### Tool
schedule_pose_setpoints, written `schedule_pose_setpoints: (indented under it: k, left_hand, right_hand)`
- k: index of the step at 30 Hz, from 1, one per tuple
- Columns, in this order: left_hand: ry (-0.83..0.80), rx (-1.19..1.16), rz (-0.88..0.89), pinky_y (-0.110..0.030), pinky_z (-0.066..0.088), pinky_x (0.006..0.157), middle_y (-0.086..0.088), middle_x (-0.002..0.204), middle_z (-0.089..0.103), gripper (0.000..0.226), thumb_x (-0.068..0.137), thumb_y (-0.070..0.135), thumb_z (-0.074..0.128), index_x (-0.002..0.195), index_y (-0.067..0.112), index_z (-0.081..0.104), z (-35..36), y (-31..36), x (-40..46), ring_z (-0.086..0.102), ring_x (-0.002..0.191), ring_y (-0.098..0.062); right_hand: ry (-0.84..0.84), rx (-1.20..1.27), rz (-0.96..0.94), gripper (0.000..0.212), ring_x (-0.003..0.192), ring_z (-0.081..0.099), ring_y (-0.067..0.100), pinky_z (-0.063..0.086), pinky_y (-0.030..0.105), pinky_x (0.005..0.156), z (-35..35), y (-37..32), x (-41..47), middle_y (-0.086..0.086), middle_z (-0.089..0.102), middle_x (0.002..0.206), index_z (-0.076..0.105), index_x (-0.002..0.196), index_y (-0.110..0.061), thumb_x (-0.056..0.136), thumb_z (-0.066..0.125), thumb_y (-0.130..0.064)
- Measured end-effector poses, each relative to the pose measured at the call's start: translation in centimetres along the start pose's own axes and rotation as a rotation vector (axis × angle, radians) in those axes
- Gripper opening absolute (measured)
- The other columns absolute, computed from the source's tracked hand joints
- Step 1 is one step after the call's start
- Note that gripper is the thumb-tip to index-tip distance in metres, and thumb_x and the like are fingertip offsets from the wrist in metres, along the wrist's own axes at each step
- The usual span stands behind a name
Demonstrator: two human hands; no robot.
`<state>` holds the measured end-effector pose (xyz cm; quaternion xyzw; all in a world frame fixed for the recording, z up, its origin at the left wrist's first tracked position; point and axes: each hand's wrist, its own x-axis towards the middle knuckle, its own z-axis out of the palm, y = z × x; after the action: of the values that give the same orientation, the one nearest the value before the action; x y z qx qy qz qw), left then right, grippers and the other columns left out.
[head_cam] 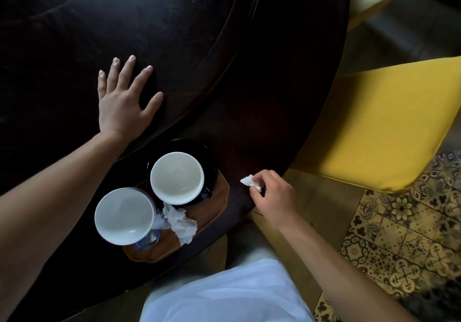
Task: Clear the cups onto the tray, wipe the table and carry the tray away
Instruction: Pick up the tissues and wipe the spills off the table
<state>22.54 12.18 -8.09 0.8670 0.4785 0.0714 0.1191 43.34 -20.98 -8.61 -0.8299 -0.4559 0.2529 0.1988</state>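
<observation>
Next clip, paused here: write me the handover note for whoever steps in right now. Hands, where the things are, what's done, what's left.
Left hand: open, flat on the dark table, holding nothing.
Right hand: pinches a small white tissue wad over the table near its edge.
Tray: wooden, on the table's near edge. Both cups are on it: the near cup and the far cup, which sits on a black saucer. A crumpled napkin lies between them.
Done: cups cleared onto the tray.
Left: finish wiping, drop the wad on the tray, carry the tray away.
</observation>
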Motion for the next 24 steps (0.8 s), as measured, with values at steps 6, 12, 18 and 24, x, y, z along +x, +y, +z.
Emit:
schedule_pose_setpoints:
  k: [6, 12, 18, 24]
  left_hand:
    - [0.007, -0.304, -0.060, -0.043, 0.006, 0.127, -0.009, 0.165, 0.034, 0.056, 0.094, 0.042, 0.062, 0.146, 0.020, 0.056, -1.6, -0.8, -0.2, 0.017, 0.157, -0.031]
    - [0.116, -0.106, -0.303, -0.051, 0.005, 0.124, -0.008, 0.165, 0.034, 0.048, 0.099, 0.037, 0.061, 0.145, 0.022, 0.056, -4.2, -6.1, -9.3, 0.015, 0.158, -0.031]
    - [-0.065, 0.005, -0.498, -0.046, -0.005, 0.124, -0.002, 0.173, 0.011, 0.060, 0.105, 0.057, 0.042, 0.159, 0.032, 0.033, -6.2, -13.9, -17.6, -0.001, 0.160, -0.025]
    - [-0.004, -0.087, -0.452, -0.046, -0.010, 0.125, 0.000, 0.174, 0.007, 0.062, 0.104, 0.058, 0.040, 0.160, 0.031, 0.032, -5.0, -14.6, -17.8, -0.007, 0.160, -0.025]
  right_hand:
    - [0.044, 0.117, 0.057, 0.011, 0.065, 0.054, 0.009, 0.050, 0.035, 0.056, -2.9, -1.1, -0.6, -0.009, 0.060, 0.079, 0.065, 0.093, -0.021, 0.086, 0.073, -0.020]
    - [0.060, 0.213, -0.049, 0.011, 0.064, 0.058, 0.013, 0.051, 0.035, 0.055, -5.0, -4.8, 0.1, -0.011, 0.063, 0.078, 0.066, 0.094, -0.022, 0.087, 0.073, -0.023]
    - [0.020, 0.260, -0.166, 0.013, 0.071, 0.064, 0.008, 0.051, 0.020, 0.061, -2.3, -8.7, -3.9, -0.009, 0.066, 0.079, 0.067, 0.095, -0.016, 0.088, 0.076, -0.022]
    - [0.076, 0.170, -0.165, 0.010, 0.073, 0.062, 0.008, 0.054, 0.030, 0.064, 3.3, -10.8, -8.2, -0.008, 0.066, 0.080, 0.071, 0.095, -0.020, 0.088, 0.077, -0.022]
